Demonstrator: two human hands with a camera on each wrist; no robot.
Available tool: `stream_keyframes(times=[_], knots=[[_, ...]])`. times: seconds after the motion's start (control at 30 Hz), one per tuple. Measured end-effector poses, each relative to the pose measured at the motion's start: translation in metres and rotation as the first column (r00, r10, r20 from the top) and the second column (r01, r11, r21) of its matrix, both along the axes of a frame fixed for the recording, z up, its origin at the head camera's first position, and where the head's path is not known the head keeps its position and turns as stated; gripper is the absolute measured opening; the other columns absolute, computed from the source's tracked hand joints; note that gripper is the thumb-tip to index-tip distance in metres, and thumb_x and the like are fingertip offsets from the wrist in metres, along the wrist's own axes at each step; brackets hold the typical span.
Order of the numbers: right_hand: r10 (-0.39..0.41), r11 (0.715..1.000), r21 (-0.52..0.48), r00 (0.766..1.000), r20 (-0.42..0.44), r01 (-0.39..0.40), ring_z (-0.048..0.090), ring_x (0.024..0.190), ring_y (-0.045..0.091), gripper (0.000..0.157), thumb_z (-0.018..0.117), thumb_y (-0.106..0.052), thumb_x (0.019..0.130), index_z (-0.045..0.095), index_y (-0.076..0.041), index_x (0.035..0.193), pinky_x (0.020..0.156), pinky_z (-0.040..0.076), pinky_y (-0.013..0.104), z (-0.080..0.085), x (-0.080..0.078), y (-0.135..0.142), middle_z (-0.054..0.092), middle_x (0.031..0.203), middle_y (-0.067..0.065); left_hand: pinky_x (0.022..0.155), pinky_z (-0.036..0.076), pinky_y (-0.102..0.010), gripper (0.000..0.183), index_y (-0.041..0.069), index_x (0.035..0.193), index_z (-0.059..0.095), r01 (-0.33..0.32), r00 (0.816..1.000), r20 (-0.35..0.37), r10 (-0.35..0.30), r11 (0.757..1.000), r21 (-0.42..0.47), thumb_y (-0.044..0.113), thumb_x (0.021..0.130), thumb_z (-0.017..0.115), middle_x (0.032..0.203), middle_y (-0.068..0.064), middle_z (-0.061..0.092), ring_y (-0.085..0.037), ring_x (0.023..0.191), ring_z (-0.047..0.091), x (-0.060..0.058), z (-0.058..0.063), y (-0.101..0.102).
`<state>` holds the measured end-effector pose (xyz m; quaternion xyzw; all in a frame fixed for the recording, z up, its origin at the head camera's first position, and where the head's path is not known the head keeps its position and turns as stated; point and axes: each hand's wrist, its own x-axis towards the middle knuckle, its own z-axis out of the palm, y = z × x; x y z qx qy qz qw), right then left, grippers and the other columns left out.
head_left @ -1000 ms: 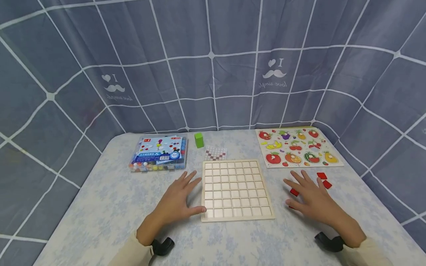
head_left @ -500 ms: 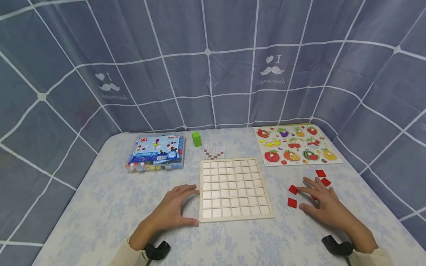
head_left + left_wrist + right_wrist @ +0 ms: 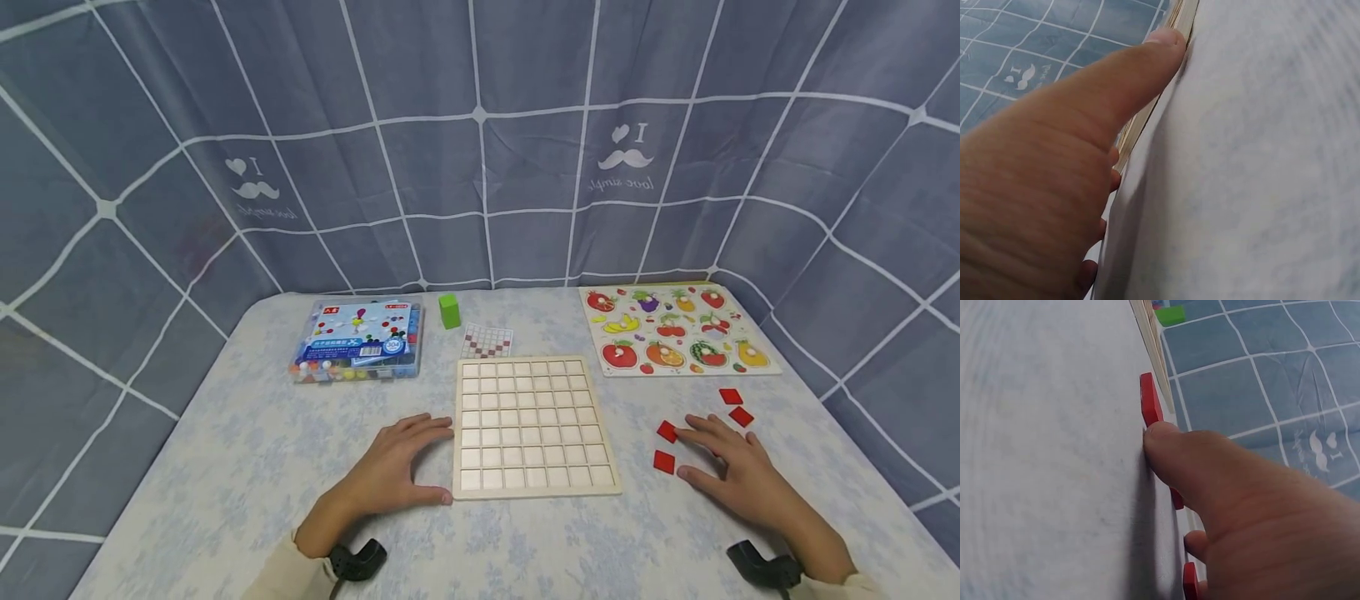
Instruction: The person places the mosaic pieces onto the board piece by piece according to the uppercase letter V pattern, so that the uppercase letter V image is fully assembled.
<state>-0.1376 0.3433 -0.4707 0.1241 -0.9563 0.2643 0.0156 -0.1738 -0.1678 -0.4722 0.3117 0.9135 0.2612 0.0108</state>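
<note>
White, blue-patterned desk (image 3: 525, 546): your loosely spread left hand (image 3: 393, 467) touches the square pale-wood grid board (image 3: 533, 428) at nine o'clock; your right hand (image 3: 738, 473), fingers apart, adjoins flat red square tiles (image 3: 663, 462) at three.

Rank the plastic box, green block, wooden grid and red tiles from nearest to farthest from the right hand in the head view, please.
1. Red tiles, by the right hand.
2. Wooden grid, left of the tiles.
3. Green block, behind the grid.
4. Plastic box, leftmost.
</note>
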Motion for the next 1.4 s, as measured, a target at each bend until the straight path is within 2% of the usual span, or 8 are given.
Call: stream_keyframes(times=[0.13,0.33,0.43,0.73,0.9,1.07,1.2,1.4], knots=[[0.005,1.000,0.004,1.000,-0.029,-0.005,0.031,0.135,0.060,0.056,0.083,-0.032,0.085,0.065,-0.006,0.132,0.102,-0.004,0.081,-0.001,0.001,0.000,0.050,0.142,0.028,0.103,0.033,-0.063,0.087,0.021,0.145,0.056,0.007,1.000,-0.001,-0.007,1.000,0.000,0.072,0.076,0.074,0.154,0.008,0.045,-0.029,0.145,0.034,0.000,0.000,0.001],[0.021,1.000,-0.012,0.991,-0.128,-0.023,0.045,0.127,0.051,0.044,0.080,-0.015,0.087,0.068,-0.001,0.127,0.101,0.002,0.083,-0.001,0.000,-0.002,0.060,0.131,0.023,0.103,0.032,-0.063,0.085,0.021,0.144,0.057,0.013,1.000,0.000,-0.013,1.000,0.005,0.071,0.078,0.074,0.155,0.007,0.045,-0.029,0.145,0.033,0.001,-0.001,0.000],[0.015,1.000,-0.012,0.987,-0.159,-0.017,0.049,0.123,0.049,0.041,0.080,-0.012,0.086,0.069,0.000,0.124,0.102,0.002,0.082,-0.001,-0.002,-0.002,0.063,0.128,0.022,0.103,0.032,-0.063,0.084,0.021,0.144,0.057,0.016,1.000,-0.003,-0.016,1.000,0.004,0.070,0.078,0.073,0.155,0.006,0.045,-0.029,0.145,0.033,0.001,-0.002,0.000],[-0.064,0.998,0.004,0.960,-0.273,0.067,0.058,0.112,0.046,0.024,0.084,-0.011,0.082,0.079,-0.003,0.104,0.105,-0.002,0.079,-0.001,-0.008,-0.012,0.072,0.109,0.016,0.104,0.030,-0.063,0.088,0.019,0.147,0.054,0.016,1.000,-0.012,-0.016,1.000,0.009,0.068,0.078,0.076,0.156,0.004,0.044,-0.030,0.145,0.033,0.001,-0.001,0.000],[-0.120,0.992,0.005,0.948,-0.293,0.127,0.062,0.105,0.045,0.022,0.089,-0.012,0.077,0.080,-0.005,0.095,0.104,0.002,0.080,-0.003,-0.012,-0.016,0.073,0.101,0.015,0.105,0.029,-0.063,0.085,0.023,0.148,0.054,0.040,0.999,-0.002,-0.040,0.999,-0.010,0.069,0.079,0.073,0.159,0.004,0.039,-0.031,0.146,0.031,0.000,-0.001,0.000],[-0.149,0.989,-0.032,0.943,-0.296,0.146,0.064,0.097,0.042,0.019,0.089,-0.005,0.074,0.078,-0.007,0.090,0.103,0.005,0.082,-0.005,-0.013,-0.016,0.073,0.094,0.012,0.106,0.027,-0.064,0.082,0.023,0.146,0.056,0.064,0.998,0.008,-0.064,0.998,-0.012,0.069,0.080,0.072,0.162,0.003,0.035,-0.030,0.148,0.028,0.000,-0.001,0.001],[-0.166,0.986,-0.040,0.946,-0.279,0.162,0.062,0.093,0.040,0.023,0.088,-0.004,0.075,0.075,-0.006,0.094,0.103,0.007,0.082,-0.006,-0.012,-0.015,0.070,0.093,0.012,0.107,0.026,-0.064,0.082,0.023,0.146,0.055,0.073,0.997,0.006,-0.072,0.997,-0.015,0.070,0.081,0.071,0.162,0.003,0.034,-0.030,0.149,0.027,-0.001,-0.003,0.003],[-0.207,0.977,0.010,0.950,-0.236,0.215,0.057,0.105,0.047,0.035,0.087,-0.013,0.078,0.070,0.002,0.106,0.101,0.009,0.082,-0.008,-0.011,-0.014,0.066,0.103,0.022,0.108,0.026,-0.064,0.081,0.023,0.146,0.056,0.076,0.997,0.011,-0.075,0.997,-0.011,0.070,0.081,0.071,0.161,0.003,0.036,-0.029,0.149,0.027,0.000,-0.002,0.004]])
